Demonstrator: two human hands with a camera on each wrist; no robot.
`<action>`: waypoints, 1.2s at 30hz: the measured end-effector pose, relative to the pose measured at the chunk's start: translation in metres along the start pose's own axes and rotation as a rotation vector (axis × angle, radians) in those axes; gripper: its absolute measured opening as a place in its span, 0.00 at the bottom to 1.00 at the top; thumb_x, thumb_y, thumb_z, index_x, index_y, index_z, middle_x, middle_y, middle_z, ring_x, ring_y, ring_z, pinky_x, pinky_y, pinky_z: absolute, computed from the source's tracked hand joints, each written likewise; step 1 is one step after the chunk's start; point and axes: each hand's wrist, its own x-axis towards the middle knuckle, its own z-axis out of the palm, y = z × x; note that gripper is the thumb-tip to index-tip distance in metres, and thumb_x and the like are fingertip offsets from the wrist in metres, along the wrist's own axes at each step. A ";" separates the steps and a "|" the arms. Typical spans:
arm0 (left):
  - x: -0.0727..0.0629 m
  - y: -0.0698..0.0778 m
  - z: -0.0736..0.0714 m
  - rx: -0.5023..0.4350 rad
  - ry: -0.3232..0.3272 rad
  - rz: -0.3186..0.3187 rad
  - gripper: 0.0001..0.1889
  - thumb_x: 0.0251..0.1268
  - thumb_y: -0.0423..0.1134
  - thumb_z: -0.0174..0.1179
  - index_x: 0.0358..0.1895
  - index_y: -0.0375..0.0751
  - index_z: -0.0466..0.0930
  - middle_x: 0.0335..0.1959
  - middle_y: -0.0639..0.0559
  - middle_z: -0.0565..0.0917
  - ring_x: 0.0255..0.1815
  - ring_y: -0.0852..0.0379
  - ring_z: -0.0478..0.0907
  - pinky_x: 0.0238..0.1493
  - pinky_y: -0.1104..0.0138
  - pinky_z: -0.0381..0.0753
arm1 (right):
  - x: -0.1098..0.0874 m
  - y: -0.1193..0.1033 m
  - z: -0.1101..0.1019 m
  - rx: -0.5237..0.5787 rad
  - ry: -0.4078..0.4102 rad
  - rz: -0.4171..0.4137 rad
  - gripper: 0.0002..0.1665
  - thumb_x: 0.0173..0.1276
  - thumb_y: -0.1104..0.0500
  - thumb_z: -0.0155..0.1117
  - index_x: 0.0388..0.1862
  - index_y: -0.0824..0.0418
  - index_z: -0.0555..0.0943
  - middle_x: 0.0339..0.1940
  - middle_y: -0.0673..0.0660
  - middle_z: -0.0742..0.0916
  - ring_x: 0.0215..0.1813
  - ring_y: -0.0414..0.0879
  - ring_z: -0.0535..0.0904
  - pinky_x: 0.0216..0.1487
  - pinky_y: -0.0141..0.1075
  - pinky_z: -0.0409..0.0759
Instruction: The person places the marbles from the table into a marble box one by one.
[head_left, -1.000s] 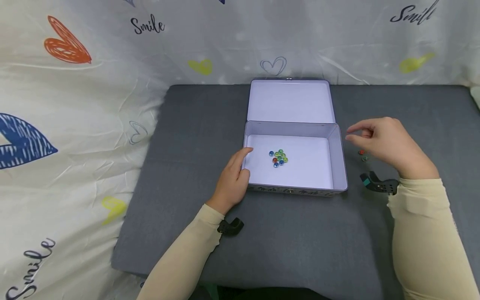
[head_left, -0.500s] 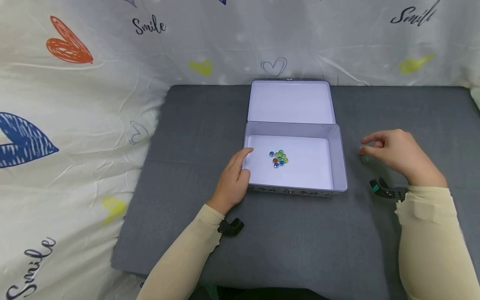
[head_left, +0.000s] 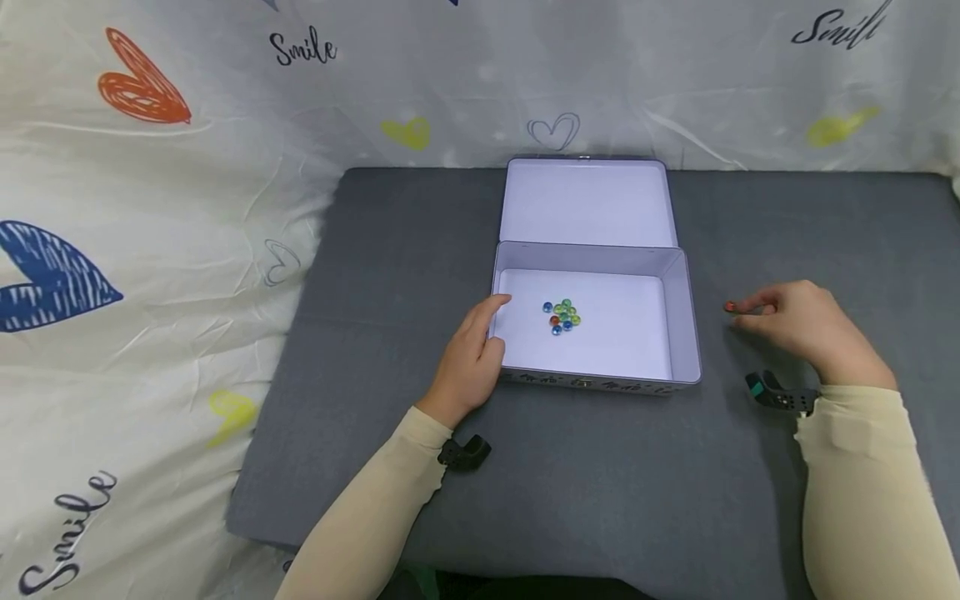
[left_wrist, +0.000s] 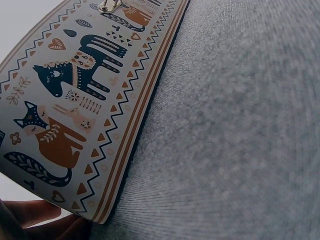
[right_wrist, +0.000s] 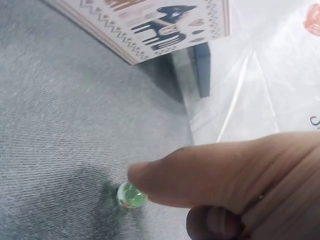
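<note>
An open tin box, pale inside with animal patterns outside, stands in the head view with its lid folded back. On its floor lies a small cluster of glass marbles. My left hand rests against the box's left side, its fingertips at the rim. To the right of the box, my right hand is low over the table, index finger and thumb close together. A red marble shows at its index fingertip. The thumb touches a green marble in the right wrist view; whether the index finger presses on it is hidden.
Dark grey cloth covers the table. Behind and to the left hangs a white sheet with hearts and lettering. A black wrist strap sticks out from the right sleeve, another strap from the left.
My right hand has moved away from the box's right edge, slightly right and toward me, down to the marbles. The green marble is now covered in the head view. My left hand stays put.
</note>
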 end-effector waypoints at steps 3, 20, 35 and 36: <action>0.000 0.000 0.000 0.004 0.001 0.000 0.32 0.69 0.31 0.41 0.77 0.47 0.68 0.78 0.48 0.70 0.79 0.54 0.66 0.76 0.51 0.68 | 0.001 0.002 0.003 -0.009 0.008 0.003 0.25 0.70 0.51 0.70 0.50 0.75 0.86 0.36 0.66 0.85 0.38 0.57 0.76 0.32 0.41 0.71; -0.001 0.000 0.001 -0.004 0.008 0.005 0.32 0.70 0.28 0.43 0.78 0.47 0.68 0.79 0.45 0.69 0.79 0.54 0.66 0.76 0.50 0.68 | -0.001 -0.005 0.017 0.011 0.101 -0.069 0.14 0.63 0.59 0.67 0.39 0.71 0.87 0.24 0.53 0.82 0.29 0.48 0.73 0.30 0.41 0.69; -0.001 0.000 0.001 0.001 0.011 0.002 0.32 0.71 0.29 0.43 0.78 0.48 0.68 0.78 0.48 0.70 0.79 0.55 0.66 0.76 0.51 0.68 | -0.007 -0.050 -0.010 0.021 0.178 -0.090 0.18 0.69 0.59 0.63 0.49 0.72 0.87 0.22 0.55 0.79 0.26 0.48 0.70 0.27 0.40 0.67; -0.001 0.000 0.001 0.000 0.010 0.002 0.32 0.71 0.29 0.43 0.78 0.48 0.68 0.78 0.49 0.70 0.79 0.55 0.66 0.76 0.51 0.68 | -0.007 -0.054 -0.012 0.021 0.181 -0.098 0.18 0.69 0.60 0.63 0.50 0.71 0.87 0.21 0.55 0.80 0.24 0.48 0.69 0.27 0.40 0.66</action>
